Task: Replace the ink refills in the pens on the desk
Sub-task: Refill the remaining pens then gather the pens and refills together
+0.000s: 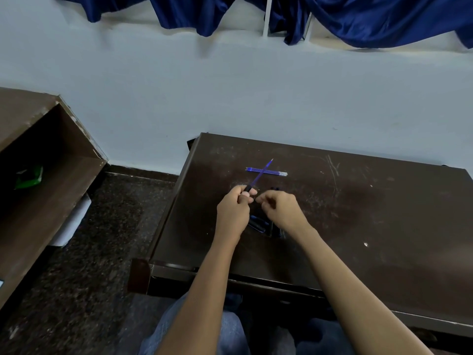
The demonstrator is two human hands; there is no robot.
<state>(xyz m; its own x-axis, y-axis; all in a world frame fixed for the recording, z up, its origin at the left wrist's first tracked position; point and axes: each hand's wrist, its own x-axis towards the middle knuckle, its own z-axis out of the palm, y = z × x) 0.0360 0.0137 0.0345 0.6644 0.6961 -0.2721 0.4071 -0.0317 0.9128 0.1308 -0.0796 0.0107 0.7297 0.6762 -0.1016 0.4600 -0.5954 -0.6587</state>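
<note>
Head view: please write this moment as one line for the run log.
left hand: holds pen barrel, blue refill sticking out | right hand: beside it, contents unclear | spare refills: on desk

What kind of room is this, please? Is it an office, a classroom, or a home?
Probably a classroom or study room, though that is a guess. A worn dark wooden desk stands against a plain pale wall, a second wooden bench stands beside it, and blue curtains hang above.
</note>
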